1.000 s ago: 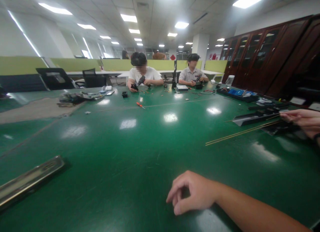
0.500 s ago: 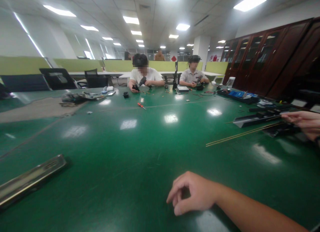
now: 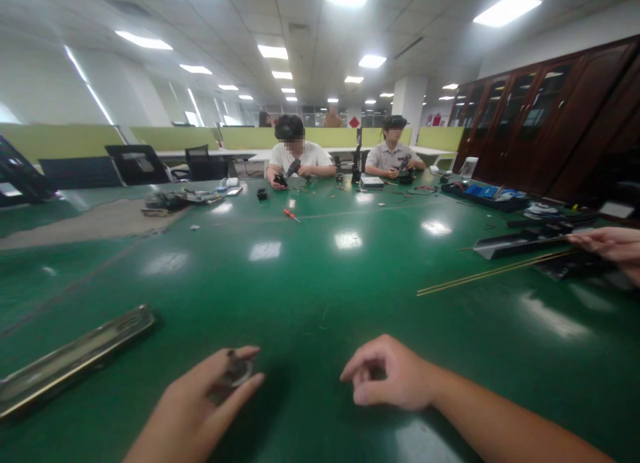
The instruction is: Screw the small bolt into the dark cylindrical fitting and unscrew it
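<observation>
My left hand (image 3: 195, 400) is over the near part of the green table (image 3: 300, 276), with a small round part (image 3: 240, 372) between thumb and fingers. This part looks greyish and ring-like, but blur and the fingers hide its kind. To the right, my right hand (image 3: 387, 376) hovers low over the table or rests on it. Its fingers are loosely curved, a gap shows between thumb and forefinger, and nothing is visible in it. Left of both hands lies a long metal strip-shaped housing (image 3: 80, 356) with bright edges.
At the right edge another person's hand (image 3: 610, 244) holds thin brass-coloured rods (image 3: 480, 274) beside black metal channels (image 3: 520, 240). Two people sit across the table, handling dark devices. A red screwdriver (image 3: 290, 214) lies mid-table. Assorted parts (image 3: 175, 200) are piled at the far left.
My left hand has come into view from the lower left, holding the small round part. My right hand has hardly moved. The whole view has shifted slightly to the left.
</observation>
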The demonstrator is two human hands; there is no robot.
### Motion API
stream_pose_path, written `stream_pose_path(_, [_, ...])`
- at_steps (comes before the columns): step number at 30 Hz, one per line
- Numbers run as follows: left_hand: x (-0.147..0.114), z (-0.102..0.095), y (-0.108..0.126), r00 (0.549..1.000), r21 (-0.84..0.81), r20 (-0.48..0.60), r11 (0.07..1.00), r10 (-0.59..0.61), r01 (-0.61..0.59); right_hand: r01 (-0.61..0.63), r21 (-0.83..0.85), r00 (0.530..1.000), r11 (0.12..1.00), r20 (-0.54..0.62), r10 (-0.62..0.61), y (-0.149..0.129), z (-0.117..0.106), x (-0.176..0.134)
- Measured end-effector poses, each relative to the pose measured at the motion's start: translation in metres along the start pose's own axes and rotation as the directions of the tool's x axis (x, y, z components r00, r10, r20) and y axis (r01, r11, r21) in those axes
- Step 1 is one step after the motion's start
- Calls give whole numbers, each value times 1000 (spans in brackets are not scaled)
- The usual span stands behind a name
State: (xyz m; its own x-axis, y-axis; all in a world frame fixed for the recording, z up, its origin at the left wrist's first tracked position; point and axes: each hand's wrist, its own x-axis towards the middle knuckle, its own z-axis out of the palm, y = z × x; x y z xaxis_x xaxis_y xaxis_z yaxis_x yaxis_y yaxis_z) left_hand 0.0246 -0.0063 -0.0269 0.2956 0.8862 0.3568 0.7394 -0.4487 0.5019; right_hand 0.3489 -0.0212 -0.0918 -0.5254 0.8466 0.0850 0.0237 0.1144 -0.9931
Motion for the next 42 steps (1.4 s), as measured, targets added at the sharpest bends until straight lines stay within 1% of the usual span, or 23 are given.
stream_pose_path(2, [12, 19, 29, 987, -37, 151, 998, 60, -55, 36, 27, 999, 999, -36, -35, 0, -4, 0])
stream_pose_path(4, [21, 37, 58, 953, -61, 272, 991, 131, -119, 87, 25, 994, 996, -61, -86, -1, -8, -1])
stream_pose_path(6, [26, 51, 77, 922, -82, 340, 983, 185, -167, 135, -7, 988, 991, -77, -135, -3, -10, -1])
stream_pose_path(7, [27, 56, 81, 914, -97, 348, 978, 208, -185, 151, -28, 985, 988, -79, -153, -3, -10, -2])
stream_pose_path(8, [25, 61, 81, 914, -113, 337, 973, 228, -201, 161, -48, 983, 986, -76, -165, -4, -10, -2])
stream_pose_path(10, [20, 70, 73, 932, -143, 257, 963, 257, -226, 171, -81, 982, 982, -65, -177, -3, -9, -2])
stream_pose_path(12, [14, 75, 61, 955, -160, 155, 960, 255, -230, 167, -107, 983, 980, -51, -174, -1, -7, -2])
stream_pose_path(14, [10, 77, 52, 966, -164, 108, 963, 235, -216, 145, -124, 988, 982, -36, -150, -1, -6, -2])
stream_pose_path(16, [9, 76, 48, 965, -170, 113, 962, 235, -214, 104, -132, 994, 986, -19, -107, -2, -7, -2])
stream_pose_path(19, [10, 72, 50, 951, -188, 101, 944, 294, -272, 80, -138, 996, 987, -19, -84, -6, -7, -2])
stream_pose_path(23, [9, 71, 52, 914, -196, 88, 907, 396, -374, 75, -206, 996, 976, -40, -85, -11, -7, -4])
stream_pose_path(26, [8, 73, 53, 897, -200, 89, 890, 433, -410, 79, -263, 994, 962, -47, -95, -13, -6, -4])
stream_pose_path(29, [8, 75, 52, 887, -190, 87, 882, 453, -432, 87, -280, 994, 956, -38, -101, -13, -5, -5])
stream_pose_path(33, [8, 79, 50, 887, -146, 79, 885, 456, -442, 105, -312, 993, 944, -22, -117, -15, -4, -5])
stream_pose_path(36, [6, 83, 49, 892, -157, 96, 892, 442, -424, 124, -363, 990, 923, -23, -142, -18, -3, -4])
stream_pose_path(40, [4, 87, 51, 910, -169, 46, 901, 412, -400, 153, -413, 984, 898, -22, -177, -19, -2, -4])
stream_pose_path(42, [4, 88, 52, 920, -186, 45, 908, 389, -375, 163, -422, 982, 892, -22, -190, -19, -1, -3])
